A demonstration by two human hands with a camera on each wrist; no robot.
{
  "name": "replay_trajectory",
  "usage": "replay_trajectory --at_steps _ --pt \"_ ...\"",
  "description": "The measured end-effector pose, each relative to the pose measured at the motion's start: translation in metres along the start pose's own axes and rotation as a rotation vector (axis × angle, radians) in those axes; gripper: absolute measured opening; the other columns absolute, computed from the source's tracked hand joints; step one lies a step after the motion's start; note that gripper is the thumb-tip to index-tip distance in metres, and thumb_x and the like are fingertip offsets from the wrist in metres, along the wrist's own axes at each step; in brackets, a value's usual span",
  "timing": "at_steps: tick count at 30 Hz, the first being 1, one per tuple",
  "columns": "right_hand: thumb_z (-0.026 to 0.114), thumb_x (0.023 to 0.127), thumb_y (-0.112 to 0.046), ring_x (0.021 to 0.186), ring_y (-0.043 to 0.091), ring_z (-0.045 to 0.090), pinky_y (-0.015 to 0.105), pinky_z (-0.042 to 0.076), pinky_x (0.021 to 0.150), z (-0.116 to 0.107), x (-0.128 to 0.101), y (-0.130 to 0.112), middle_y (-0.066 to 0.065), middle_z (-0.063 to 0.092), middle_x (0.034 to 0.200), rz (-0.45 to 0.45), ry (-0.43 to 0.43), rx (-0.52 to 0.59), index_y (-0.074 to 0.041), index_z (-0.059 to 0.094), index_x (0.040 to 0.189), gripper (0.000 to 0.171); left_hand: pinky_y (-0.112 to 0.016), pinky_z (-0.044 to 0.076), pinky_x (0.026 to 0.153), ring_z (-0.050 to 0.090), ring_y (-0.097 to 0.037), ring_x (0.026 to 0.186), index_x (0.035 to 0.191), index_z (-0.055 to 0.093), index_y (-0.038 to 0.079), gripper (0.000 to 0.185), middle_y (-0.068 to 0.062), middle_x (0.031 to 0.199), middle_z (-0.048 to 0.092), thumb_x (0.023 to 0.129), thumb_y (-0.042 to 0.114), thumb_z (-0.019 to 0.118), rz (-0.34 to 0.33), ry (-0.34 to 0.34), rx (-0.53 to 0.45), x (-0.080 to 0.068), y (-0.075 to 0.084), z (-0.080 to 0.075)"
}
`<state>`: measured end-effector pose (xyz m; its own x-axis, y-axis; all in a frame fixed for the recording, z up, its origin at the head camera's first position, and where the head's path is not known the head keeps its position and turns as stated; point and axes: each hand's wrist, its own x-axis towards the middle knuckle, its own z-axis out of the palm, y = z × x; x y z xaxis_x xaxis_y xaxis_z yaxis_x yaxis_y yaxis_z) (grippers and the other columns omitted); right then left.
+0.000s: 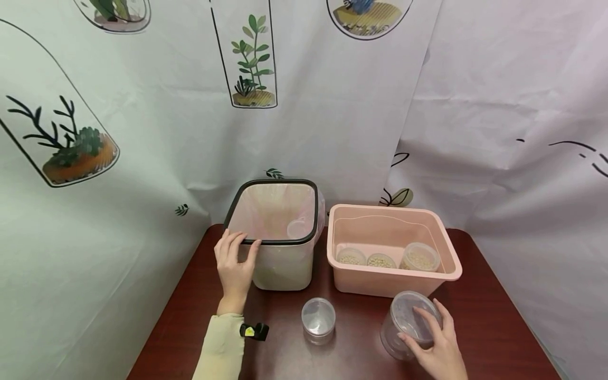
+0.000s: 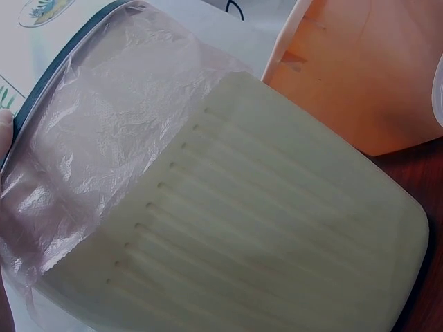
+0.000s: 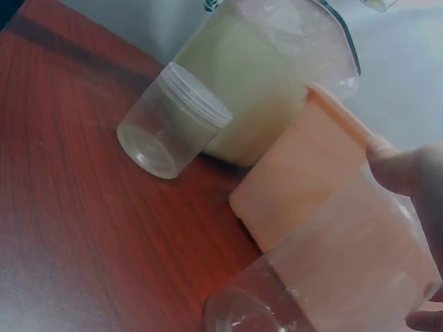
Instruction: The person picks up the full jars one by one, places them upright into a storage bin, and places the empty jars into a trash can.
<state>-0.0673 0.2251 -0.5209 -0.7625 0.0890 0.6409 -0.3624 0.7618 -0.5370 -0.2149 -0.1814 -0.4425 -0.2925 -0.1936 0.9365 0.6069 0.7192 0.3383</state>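
Observation:
My right hand [image 1: 439, 343] holds a large clear plastic jar [image 1: 398, 335] round its top, thumb on one side and fingers on the other. In the right wrist view, the jar looks see-through with nothing inside. A smaller clear jar [image 1: 318, 322] with a ribbed lid [image 3: 197, 95] stands on the table between my hands. My left hand [image 1: 236, 264] is at the near left corner of a pale waste bin [image 1: 285, 266], fingertips right at its black rim [image 1: 285, 242] and thumb spread apart. A pinkish bag [image 2: 131, 97] lines the bin.
Right of the bin stands a pink tub [image 1: 380, 285], holding several round containers of pale beads or beans, such as one container [image 1: 420, 258] at its right. A clear round piece [image 1: 297, 228] lies inside the bin. Behind the dark red table [image 1: 351, 364] hangs a printed cloth [image 1: 332, 132].

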Motion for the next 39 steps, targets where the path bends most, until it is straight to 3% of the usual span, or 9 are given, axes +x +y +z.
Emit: replay_trajectory --at_steps 2,7,15,20,23,30,34,39 --pt "0.091 0.047 -0.015 0.109 0.051 0.038 0.014 0.017 0.098 0.003 -0.001 0.000 0.032 0.035 0.131 0.024 0.009 0.025 -0.006 0.063 0.110 0.070 -0.049 0.034 0.099 0.049 -0.045 0.109 0.094 0.068 -0.004 0.036 -0.019 0.097 0.064 0.081 0.029 0.073 0.002 0.003 0.001 0.000 0.000 0.000" --pt "0.092 0.041 -0.006 0.109 0.044 0.039 0.005 0.018 0.091 0.006 -0.001 -0.001 0.030 0.038 0.127 0.081 0.028 0.048 -0.007 0.064 0.107 0.071 -0.049 0.034 0.099 0.049 -0.045 0.109 0.094 0.068 -0.005 0.037 -0.019 0.098 0.064 0.082 0.030 0.072 0.001 -0.001 0.004 -0.001 0.000 0.000" --pt "0.092 0.041 -0.006 0.107 0.034 0.042 0.005 0.022 0.090 -0.002 0.008 -0.011 0.024 0.042 0.124 0.070 0.025 0.083 -0.010 0.067 0.104 0.068 -0.049 0.033 0.099 0.049 -0.046 0.109 0.094 0.067 -0.005 0.037 -0.019 0.098 0.064 0.082 0.030 0.072 0.001 -0.005 0.001 -0.001 0.000 0.000" --pt "0.091 0.045 -0.005 0.117 0.012 0.038 0.005 0.024 0.088 -0.011 0.015 -0.019 0.019 0.041 0.127 0.085 -0.007 0.116 -0.011 0.066 0.108 0.068 -0.049 0.034 0.099 0.049 -0.046 0.110 0.094 0.067 -0.005 0.037 -0.019 0.098 0.064 0.082 0.030 0.072 0.001 -0.007 0.001 -0.001 0.000 0.000" --pt "0.090 0.047 -0.004 0.119 0.005 0.035 0.006 0.026 0.089 -0.017 0.021 -0.024 0.020 0.040 0.128 0.051 -0.032 0.147 -0.008 0.065 0.110 0.069 -0.049 0.034 0.099 0.049 -0.045 0.110 0.094 0.067 -0.005 0.037 -0.019 0.099 0.064 0.082 0.030 0.072 0.001 -0.008 0.002 -0.001 0.000 0.000" --pt "0.089 0.049 -0.003 0.120 0.014 0.040 0.010 0.031 0.090 -0.030 0.039 -0.041 0.022 0.042 0.129 -0.065 -0.022 0.260 -0.002 0.063 0.113 0.069 -0.048 0.034 0.099 0.049 -0.046 0.110 0.094 0.067 -0.004 0.038 -0.019 0.099 0.064 0.082 0.031 0.072 0.000 -0.012 0.010 -0.001 0.000 0.000" --pt "0.089 0.053 -0.012 0.119 0.018 0.042 0.011 0.033 0.090 -0.039 0.055 -0.060 0.029 0.045 0.122 -0.182 0.028 0.301 0.002 0.063 0.109 0.064 -0.049 0.034 0.099 0.049 -0.046 0.110 0.094 0.068 -0.004 0.038 -0.019 0.098 0.064 0.082 0.031 0.072 0.007 -0.005 0.009 -0.001 -0.001 0.000" --pt "0.084 0.067 -0.032 0.118 0.022 0.043 0.016 0.032 0.095 -0.050 0.076 -0.089 0.034 0.046 0.116 -0.262 0.077 0.345 0.006 0.063 0.105 0.058 -0.050 0.034 0.099 0.050 -0.046 0.109 0.094 0.068 -0.004 0.036 -0.019 0.097 0.064 0.081 0.029 0.073 0.018 0.008 0.001 -0.001 -0.001 0.000"
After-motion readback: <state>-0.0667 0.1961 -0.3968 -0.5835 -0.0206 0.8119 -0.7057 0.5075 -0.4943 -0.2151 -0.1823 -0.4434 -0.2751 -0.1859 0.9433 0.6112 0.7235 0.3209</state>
